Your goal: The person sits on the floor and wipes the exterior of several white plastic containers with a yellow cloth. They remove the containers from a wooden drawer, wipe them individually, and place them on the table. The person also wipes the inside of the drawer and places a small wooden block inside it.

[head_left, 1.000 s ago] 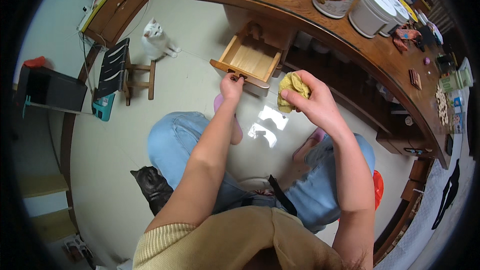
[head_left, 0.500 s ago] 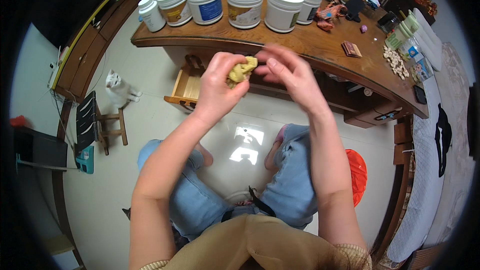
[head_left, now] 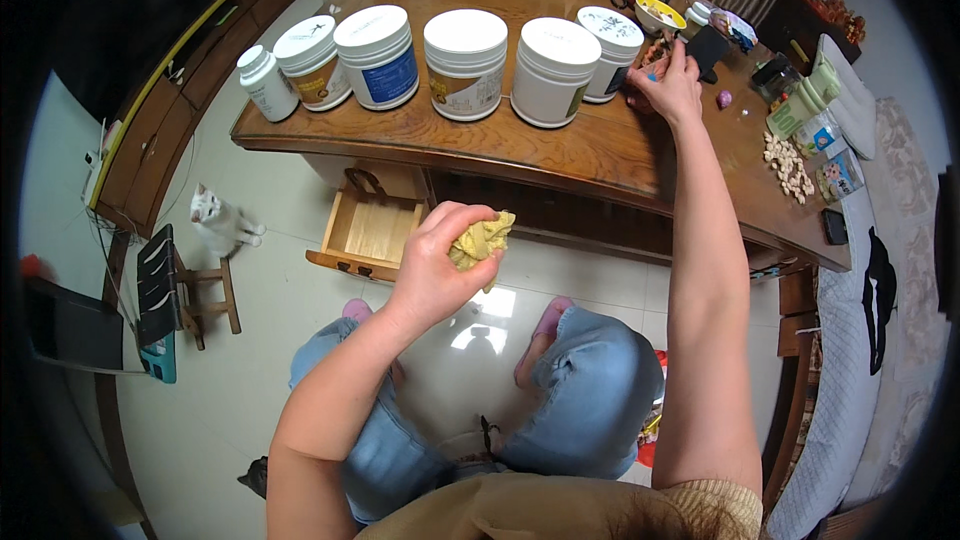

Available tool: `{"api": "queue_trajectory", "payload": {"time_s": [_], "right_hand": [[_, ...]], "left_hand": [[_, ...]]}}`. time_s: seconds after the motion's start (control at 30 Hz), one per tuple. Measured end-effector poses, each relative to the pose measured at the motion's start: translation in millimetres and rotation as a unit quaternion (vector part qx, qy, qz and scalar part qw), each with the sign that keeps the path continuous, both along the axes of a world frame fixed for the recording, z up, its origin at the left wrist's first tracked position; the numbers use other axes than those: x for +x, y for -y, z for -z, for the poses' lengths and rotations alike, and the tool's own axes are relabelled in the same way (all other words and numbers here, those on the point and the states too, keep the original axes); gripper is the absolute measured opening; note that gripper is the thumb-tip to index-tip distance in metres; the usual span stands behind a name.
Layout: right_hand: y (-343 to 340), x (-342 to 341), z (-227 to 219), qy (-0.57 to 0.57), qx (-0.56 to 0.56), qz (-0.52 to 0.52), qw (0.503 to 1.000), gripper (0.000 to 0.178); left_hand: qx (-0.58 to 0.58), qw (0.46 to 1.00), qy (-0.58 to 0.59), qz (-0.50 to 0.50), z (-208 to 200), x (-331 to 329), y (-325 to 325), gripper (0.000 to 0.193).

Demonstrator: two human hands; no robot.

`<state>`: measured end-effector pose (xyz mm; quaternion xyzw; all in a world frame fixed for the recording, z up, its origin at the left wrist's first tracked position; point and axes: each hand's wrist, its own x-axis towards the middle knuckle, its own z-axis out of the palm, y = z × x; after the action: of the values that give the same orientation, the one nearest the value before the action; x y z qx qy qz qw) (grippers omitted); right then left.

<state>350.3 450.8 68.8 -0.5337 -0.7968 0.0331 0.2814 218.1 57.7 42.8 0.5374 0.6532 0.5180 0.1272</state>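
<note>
In my left hand [head_left: 445, 260] is a crumpled yellow cloth [head_left: 482, 242], gripped between thumb and fingers above the floor and in front of the desk. My right hand [head_left: 668, 90] stretches over the desk, thumb and fingers closed around a reddish-orange figure [head_left: 657, 48], which they partly cover. Left of that hand stands a white tub with a dark label [head_left: 610, 50]. Just right of it is a black stand [head_left: 706, 48].
Several white tubs [head_left: 465, 65] and a white bottle [head_left: 267, 85] line the edge of the wooden desk [head_left: 620, 155]. Below, a drawer [head_left: 370, 230] hangs open. Peanuts [head_left: 788, 168] and a phone [head_left: 834, 227] lie at right. A white cat [head_left: 222, 223] sits by a stool [head_left: 207, 300].
My right hand has left the yellow cloth and reached forward and right to the reddish-orange figure. My left hand keeps the cloth, lower in the picture. The view has tilted up.
</note>
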Motion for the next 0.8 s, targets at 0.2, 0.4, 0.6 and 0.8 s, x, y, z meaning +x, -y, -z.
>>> {"api": "queue_trajectory", "payload": {"time_s": [0.2,0.4,0.6,0.8], "right_hand": [[9.8,-5.8,15.4,0.112,-0.025,-0.07,0.991,0.052],[8.0,20.5,2.0,0.04,0.106,-0.003,0.994,0.027],[10.9,53.0,-15.8,0.003,-0.037,-0.041,0.998,0.036],[41.1,30.3,-9.0,0.107,-0.114,0.04,0.987,0.046]], "left_hand": [[0.014,1.0,-0.011,-0.003,2.7,-9.6,-6.8,0.033],[0.025,1.0,-0.005,-0.009,0.7,-10.9,-0.2,0.033],[0.061,0.998,-0.011,-0.023,-3.9,-12.8,12.3,0.034],[0.069,0.997,0.019,-0.036,-3.9,-11.5,24.4,0.034]]}}
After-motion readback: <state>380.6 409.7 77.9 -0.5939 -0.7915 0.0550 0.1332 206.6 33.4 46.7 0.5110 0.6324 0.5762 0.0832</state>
